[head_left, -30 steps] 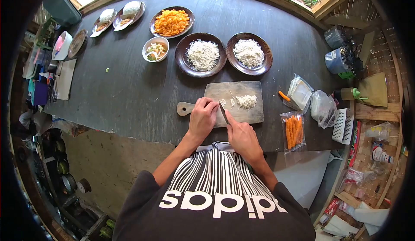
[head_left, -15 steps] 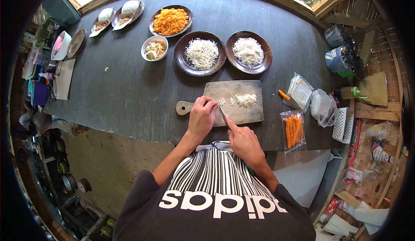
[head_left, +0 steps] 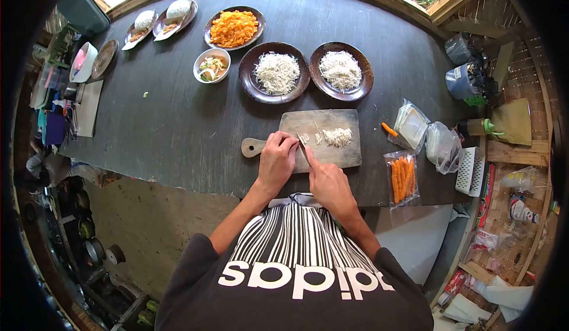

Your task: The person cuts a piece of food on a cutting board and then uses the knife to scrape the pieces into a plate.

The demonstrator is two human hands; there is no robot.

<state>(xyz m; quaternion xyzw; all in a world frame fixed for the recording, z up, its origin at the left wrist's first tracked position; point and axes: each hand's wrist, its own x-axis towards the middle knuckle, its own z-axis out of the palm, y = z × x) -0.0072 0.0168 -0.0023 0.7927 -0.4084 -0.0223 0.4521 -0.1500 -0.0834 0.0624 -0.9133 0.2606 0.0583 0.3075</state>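
Observation:
A wooden cutting board (head_left: 329,120) with a round handle lies on the dark table in front of me. My left hand (head_left: 277,160) is closed at the board's left part, fingertips pinching a small pale piece that they mostly hide. In my right hand (head_left: 329,184) is a knife (head_left: 304,149), its index finger stretched along the blade's back and the blade against the left fingertips. Some thin white slivers (head_left: 303,138) lie just beyond the blade. Farther right on the board rests a small heap of white shreds (head_left: 338,137).
Beyond the board stand two brown plates of white shreds (head_left: 277,75) (head_left: 341,72), a plate of orange food (head_left: 234,29) and a small bowl (head_left: 211,66). To the right lie a bag of carrots (head_left: 402,178), plastic bags (head_left: 443,147) and a white perforated basket (head_left: 469,172).
My right hand has shifted slightly left and toward the board's far side with the knife, nearer the left fingertips. My left hand stays nearly still.

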